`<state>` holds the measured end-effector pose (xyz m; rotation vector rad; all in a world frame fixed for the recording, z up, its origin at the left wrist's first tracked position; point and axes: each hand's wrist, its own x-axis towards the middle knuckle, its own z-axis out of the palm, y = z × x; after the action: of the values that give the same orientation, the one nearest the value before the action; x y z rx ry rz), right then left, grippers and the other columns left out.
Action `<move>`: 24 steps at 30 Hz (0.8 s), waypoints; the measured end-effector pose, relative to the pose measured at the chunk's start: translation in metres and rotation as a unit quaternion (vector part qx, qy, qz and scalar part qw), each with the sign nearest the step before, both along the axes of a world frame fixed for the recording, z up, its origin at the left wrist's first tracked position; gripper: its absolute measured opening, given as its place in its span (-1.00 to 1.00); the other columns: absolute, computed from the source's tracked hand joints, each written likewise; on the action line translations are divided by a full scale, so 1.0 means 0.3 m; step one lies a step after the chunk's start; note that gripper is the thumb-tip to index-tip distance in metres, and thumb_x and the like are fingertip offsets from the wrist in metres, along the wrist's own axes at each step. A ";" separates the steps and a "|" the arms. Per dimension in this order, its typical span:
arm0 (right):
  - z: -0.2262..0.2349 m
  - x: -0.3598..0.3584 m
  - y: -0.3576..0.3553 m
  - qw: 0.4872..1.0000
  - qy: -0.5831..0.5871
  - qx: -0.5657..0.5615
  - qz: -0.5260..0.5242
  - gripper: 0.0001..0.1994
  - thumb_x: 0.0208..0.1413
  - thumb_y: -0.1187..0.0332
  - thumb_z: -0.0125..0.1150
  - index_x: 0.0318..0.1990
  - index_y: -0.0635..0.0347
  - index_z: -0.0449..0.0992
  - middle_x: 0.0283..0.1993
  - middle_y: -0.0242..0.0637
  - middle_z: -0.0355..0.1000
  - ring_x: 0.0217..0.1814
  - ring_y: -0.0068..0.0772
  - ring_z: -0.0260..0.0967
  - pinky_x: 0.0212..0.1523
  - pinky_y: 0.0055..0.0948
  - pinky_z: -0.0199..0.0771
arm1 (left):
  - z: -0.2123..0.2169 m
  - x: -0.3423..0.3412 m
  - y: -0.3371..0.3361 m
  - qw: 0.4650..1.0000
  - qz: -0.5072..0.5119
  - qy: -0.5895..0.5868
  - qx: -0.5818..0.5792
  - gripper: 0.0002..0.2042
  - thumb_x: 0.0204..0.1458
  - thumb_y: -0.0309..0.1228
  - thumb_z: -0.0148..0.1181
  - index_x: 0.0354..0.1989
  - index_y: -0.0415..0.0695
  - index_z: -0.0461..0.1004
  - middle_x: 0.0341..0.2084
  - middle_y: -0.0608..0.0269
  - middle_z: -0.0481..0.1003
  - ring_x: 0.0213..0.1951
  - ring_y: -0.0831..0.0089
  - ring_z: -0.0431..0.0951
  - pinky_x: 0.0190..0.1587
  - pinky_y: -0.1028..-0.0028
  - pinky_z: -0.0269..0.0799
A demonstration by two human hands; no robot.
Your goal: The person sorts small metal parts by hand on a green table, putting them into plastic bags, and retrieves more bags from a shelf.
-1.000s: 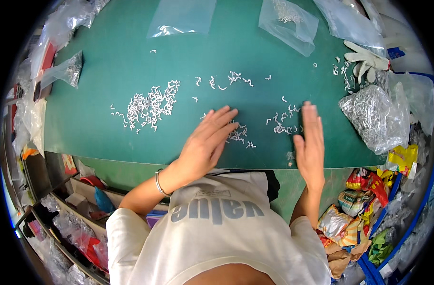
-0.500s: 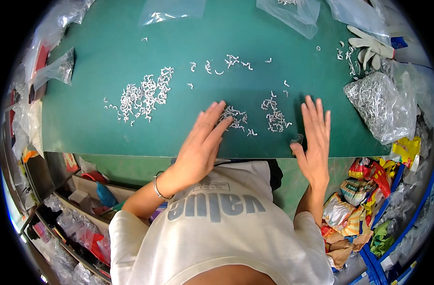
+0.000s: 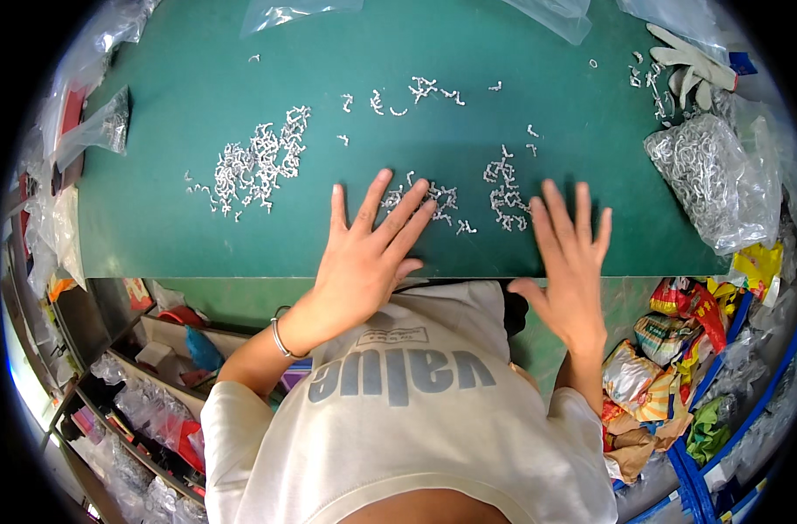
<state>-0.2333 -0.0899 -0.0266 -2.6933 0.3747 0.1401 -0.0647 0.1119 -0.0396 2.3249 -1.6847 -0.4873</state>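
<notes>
Small silvery metal pieces lie in groups on the green tabletop (image 3: 329, 240). My left hand (image 3: 368, 249), fingers spread, reaches over the table's near edge. Its fingers partly cover the middle pile of metal pieces (image 3: 446, 201). My right hand (image 3: 571, 253) is spread too, with its fingertips beside the right-hand pile of metal pieces (image 3: 506, 194) and its thumb out past the edge. Neither hand holds anything that I can see. A larger pile of metal pieces (image 3: 259, 166) lies to the left, and a loose row of pieces (image 3: 423, 89) lies farther back.
A clear bag packed with metal pieces (image 3: 713, 179) and a work glove (image 3: 691, 63) lie at the right. Another clear bag (image 3: 110, 127) sits at the left edge. Below on the right are colourful packets (image 3: 634, 375); open drawers (image 3: 167, 349) stand at the lower left.
My left hand's fingers have spread apart, uncovering more of the middle pile. My right hand has moved slightly nearer the right-hand pile, its thumb swung outward. The view has shifted a little.
</notes>
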 end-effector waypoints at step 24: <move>-0.007 0.060 0.046 0.999 -0.001 -0.033 -0.011 -0.14 -0.25 0.07 0.41 0.32 -0.02 0.24 0.46 -0.46 0.01 0.52 0.07 -0.23 0.25 0.51 -0.29 | 0.003 0.012 0.034 0.998 0.054 0.014 -0.017 -0.22 -0.14 -0.20 0.35 0.31 -0.09 0.19 0.39 0.27 0.03 0.39 -0.05 -0.07 0.17 -0.42 -0.06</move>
<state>-0.2154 -0.0760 -0.0288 -2.7533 0.4150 0.1194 -0.0611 0.1221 -0.0387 2.3583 -1.5321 -0.4642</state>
